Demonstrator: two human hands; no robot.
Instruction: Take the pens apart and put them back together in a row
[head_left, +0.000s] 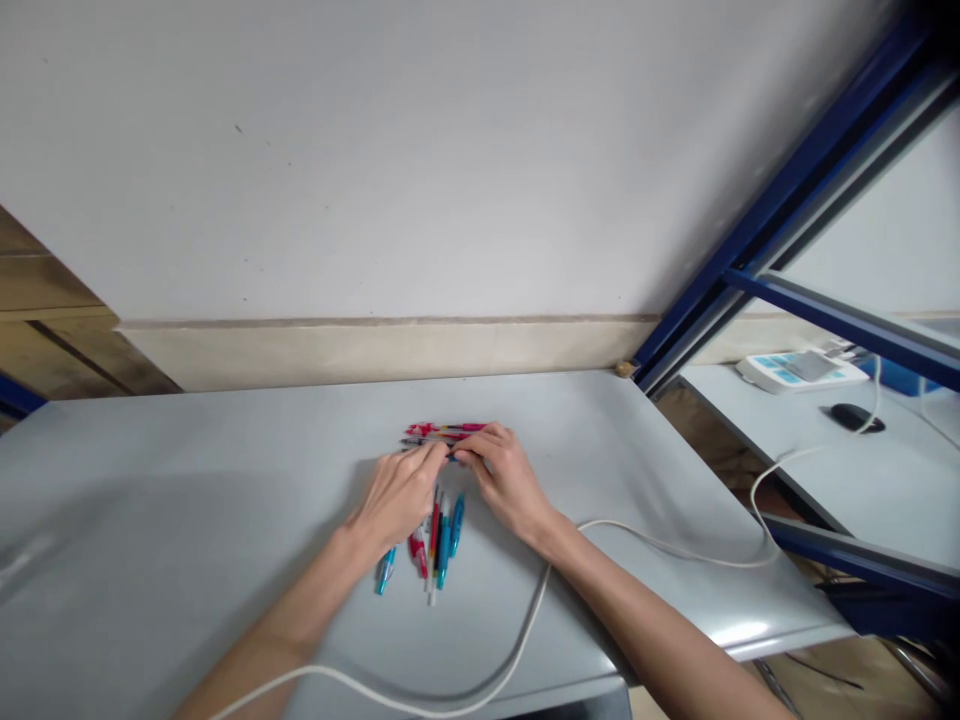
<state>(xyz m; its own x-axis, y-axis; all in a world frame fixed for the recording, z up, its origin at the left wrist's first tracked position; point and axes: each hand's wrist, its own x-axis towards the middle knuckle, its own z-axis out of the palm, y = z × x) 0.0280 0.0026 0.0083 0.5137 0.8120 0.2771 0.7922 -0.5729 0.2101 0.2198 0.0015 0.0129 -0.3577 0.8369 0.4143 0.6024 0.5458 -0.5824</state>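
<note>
Over the grey table, my left hand and my right hand meet fingertip to fingertip. Both are closed in a pinch on a small dark-blue pen part, mostly hidden by the fingers. Just beyond them lie several red and clear pens, side by side and partly covered by my hands. Nearer to me is a loose group of pen pieces: a teal barrel, another teal piece, a red piece and thin refills. A light-blue piece lies below my left wrist.
A white cable runs across the table under my right forearm and over to the right. A blue metal frame separates this table from another one, which carries a black mouse and a white device. Behind stands a wall.
</note>
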